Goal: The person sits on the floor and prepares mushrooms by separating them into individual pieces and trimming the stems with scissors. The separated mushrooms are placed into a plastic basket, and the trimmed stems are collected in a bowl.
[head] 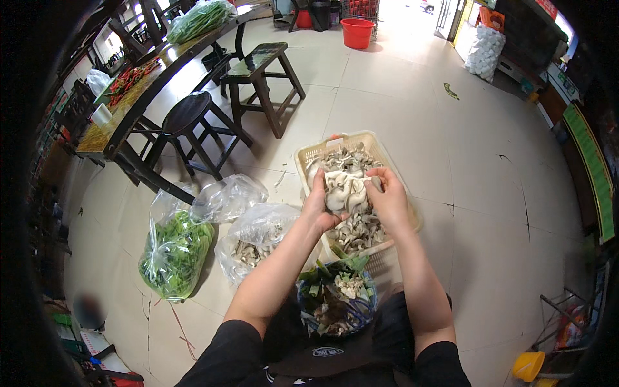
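Between both hands is a cluster of oyster mushrooms point(346, 191), held over a cream plastic basket point(411, 215). My left hand point(319, 205) supports the cluster from the left, its thumb upright and its fingers underneath. My right hand point(389, 196) pinches the cluster's right edge with thumb and fingers. Loose oyster mushrooms point(350, 157) fill the basket below. Closer to me, a round blue bin point(373, 297) holds green leaf scraps and mushroom trimmings point(350, 285). Partly behind my left forearm, an open clear plastic bag point(263, 225) contains more mushrooms point(249, 252).
A clear bag of leafy greens point(176, 256) lies on the tiled floor at left, beside a crumpled plastic bag point(232, 196). Beyond are a round stool point(187, 113), a rectangular stool point(256, 60) and a long table point(130, 104) bearing red chillies point(128, 84). A red bucket point(357, 34) stands farther off.
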`<state>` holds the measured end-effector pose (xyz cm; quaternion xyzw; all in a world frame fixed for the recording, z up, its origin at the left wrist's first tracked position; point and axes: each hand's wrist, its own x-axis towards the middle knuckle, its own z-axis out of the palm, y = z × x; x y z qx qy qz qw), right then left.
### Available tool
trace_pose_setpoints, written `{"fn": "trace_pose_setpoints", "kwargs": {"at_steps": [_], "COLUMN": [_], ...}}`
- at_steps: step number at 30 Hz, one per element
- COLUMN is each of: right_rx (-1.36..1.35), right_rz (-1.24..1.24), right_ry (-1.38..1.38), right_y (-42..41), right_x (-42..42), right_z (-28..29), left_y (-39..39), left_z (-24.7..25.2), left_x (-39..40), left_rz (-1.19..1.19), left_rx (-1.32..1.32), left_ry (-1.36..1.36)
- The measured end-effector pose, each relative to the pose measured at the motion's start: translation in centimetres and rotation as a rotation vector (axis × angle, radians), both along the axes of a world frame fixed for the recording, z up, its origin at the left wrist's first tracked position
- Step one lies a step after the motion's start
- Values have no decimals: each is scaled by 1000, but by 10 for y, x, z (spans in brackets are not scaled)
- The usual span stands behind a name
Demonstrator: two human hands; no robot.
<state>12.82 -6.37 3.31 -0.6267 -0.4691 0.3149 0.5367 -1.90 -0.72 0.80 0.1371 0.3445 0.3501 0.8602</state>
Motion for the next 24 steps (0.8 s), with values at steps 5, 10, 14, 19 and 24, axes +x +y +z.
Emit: {"fn": "trace_pose_setpoints", "kwargs": {"at_steps": [5, 10, 14, 19, 24], "right_rx": [248, 289, 151, 204, -102], "right_rz": [-63, -154, -140, -180, -72], "right_ry": [-393, -107, 23, 590, 216], "right_y": [-3, 7, 5, 10, 14], "right_x": [-9, -7, -8, -3, 19], "right_z": [11, 1, 3, 5, -2], "left_y": [8, 11, 18, 17, 12], "left_z": [-8, -11, -26, -33, -19], "left_x": [3, 12, 4, 4, -2], "left_rz": [-26, -68, -178, -128, -52], "left_rx": [-69, -68, 13, -80, -130], "left_ry": [56, -52, -202, -150, -80]}}
